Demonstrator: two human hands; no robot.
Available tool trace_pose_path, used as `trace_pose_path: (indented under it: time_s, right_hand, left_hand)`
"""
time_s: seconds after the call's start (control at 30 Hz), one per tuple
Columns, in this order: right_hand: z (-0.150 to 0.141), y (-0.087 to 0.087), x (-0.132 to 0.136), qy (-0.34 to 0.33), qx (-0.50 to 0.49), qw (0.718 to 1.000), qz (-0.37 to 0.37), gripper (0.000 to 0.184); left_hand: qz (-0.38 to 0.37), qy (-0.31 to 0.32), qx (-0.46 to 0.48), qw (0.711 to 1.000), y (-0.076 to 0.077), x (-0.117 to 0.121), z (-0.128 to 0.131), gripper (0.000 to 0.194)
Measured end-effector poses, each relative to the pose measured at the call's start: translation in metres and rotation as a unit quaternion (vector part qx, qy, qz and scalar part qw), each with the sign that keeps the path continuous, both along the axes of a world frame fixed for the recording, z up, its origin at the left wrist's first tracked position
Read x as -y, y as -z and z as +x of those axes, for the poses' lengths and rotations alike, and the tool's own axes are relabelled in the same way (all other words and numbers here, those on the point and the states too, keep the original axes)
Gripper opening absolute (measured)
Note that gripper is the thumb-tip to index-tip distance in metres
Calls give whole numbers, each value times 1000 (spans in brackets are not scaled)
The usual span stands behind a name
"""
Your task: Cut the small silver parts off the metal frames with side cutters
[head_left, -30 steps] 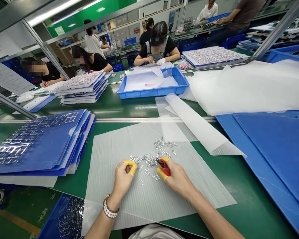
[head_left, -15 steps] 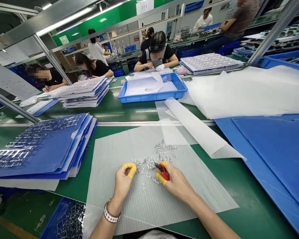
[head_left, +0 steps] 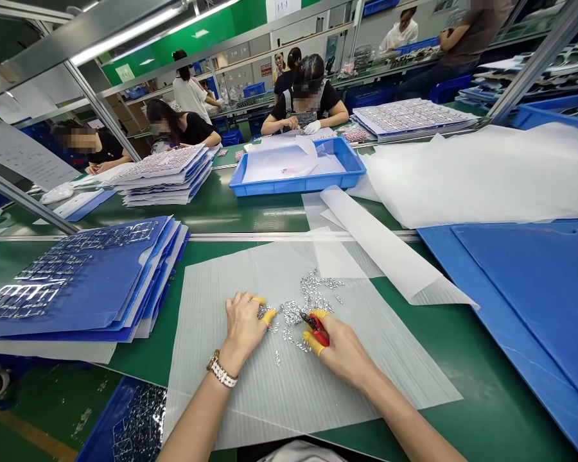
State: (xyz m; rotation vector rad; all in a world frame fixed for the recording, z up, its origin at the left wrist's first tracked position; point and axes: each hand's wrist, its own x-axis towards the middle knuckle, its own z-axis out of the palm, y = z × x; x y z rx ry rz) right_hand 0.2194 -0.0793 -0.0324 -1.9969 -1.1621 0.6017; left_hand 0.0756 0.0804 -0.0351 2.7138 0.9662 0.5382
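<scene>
Held the red and black pliers (head_left: 318, 332) in the right hand (head_left: 341, 346), with its fingers wrapped round the grips and the tip of the pliers by the small shiny bits (head_left: 289, 312). Had the left hand (head_left: 243, 326) at the left end of the bits, finger and thumb a little apart; could not tell about any hold there. Had the bits in loose piles on a big thin sheet (head_left: 212, 385), flat on the green worktop (head_left: 472, 359). Wore yellow finger covers (head_left: 270, 316) on both hands and a watch (head_left: 221, 370) on the left wrist. Had blue folders (head_left: 106, 276) with shiny frames (head_left: 22, 300) on top at the left, a rolled white sheet (head_left: 380, 250) past the bits, and a blue tray (head_left: 293, 187) farther off.
</scene>
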Motion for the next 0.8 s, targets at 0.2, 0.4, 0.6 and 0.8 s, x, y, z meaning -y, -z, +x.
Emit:
trace_pose_path:
  time_s: [0.2,0.4,0.6,0.8]
  right_hand:
    - [3,-3,2,5,-2,1000,-6,17]
    - [4,-3,1,0,-13,1000,1,16]
    - [4,-7,2,-3,-21,1000,5,19]
    - [-6,-13,-13,17,-27,997,64,25]
  left_hand:
    - [-65,2,4,998,4,-1,4,9]
    - [-106,8,24,994,6,4,4,12]
    - [-153,6,77,985,-1,1,-1,12]
    - [-227,54,106,967,-8,15,-4,19]
